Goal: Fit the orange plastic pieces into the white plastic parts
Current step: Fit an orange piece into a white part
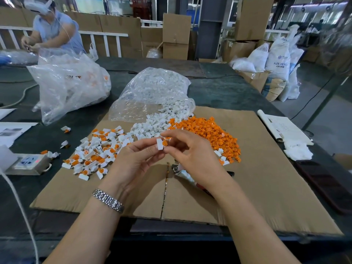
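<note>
My left hand (136,159) pinches a small white plastic part (159,144) above the cardboard sheet (266,187). My right hand (190,151) holds an orange piece (165,143) right against that white part. Behind my hands lies a heap of loose orange pieces (209,132) and, to its left, a heap of white parts (152,126) spilling from a clear bag (152,92). A spread of joined white-and-orange pieces (95,151) lies at the left on the cardboard.
A large clear bag (70,82) stands at the back left. A metal socket box (28,164) sits at the left edge. Rolled paper (282,128) and a white cloth (298,151) lie at the right. Another person (53,29) works at the far left. Tools (182,172) lie under my right wrist.
</note>
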{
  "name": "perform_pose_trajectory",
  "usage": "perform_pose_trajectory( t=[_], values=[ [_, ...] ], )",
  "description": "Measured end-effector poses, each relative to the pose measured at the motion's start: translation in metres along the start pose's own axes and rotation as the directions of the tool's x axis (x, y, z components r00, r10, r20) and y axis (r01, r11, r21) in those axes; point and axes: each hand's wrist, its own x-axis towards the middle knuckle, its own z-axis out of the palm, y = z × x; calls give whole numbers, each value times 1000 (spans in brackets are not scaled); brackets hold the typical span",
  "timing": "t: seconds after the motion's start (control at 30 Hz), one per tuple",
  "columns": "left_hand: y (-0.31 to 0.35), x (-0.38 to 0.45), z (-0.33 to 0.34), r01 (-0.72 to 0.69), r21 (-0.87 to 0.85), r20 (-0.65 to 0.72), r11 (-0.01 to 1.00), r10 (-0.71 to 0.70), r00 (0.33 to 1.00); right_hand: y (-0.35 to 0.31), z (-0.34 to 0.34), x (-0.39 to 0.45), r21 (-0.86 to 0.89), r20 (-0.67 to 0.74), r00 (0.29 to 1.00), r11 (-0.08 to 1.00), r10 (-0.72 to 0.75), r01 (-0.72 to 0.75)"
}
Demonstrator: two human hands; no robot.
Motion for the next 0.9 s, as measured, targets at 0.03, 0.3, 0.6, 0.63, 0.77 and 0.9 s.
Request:
perform_pose_trajectory(
  t=[0.03, 0.3, 0.6, 0.63, 0.77, 0.9],
  values=[
    [0, -1, 0, 6, 1, 3, 1000, -6, 1000, 0, -1, 0, 2, 4, 1000, 1000, -3, 3],
    [-2, -1, 4, -9, -9, -7, 1000, 9, 1000, -1, -4, 0, -31, -54, 998, 999, -41, 39],
    [1, -2, 9, 47, 48, -88, 998, -43, 995, 5, 2, 0, -248, -21, 990, 960, -138, 128],
    [1, -2, 10, 54, 44, -103, 998, -50, 993, 6, 2, 0, -257, -19, 990, 957, -143, 133],
    [3, -1, 9, 77, 67, -140, 995, -67, 988, 8, 5, -1, -283, 17, 992, 951, -125, 124],
    [4, 1, 5, 97, 44, -169, 994, -89, 982, 14, -5, -9, -250, 55, 995, 966, 86, -69]
  ],
)
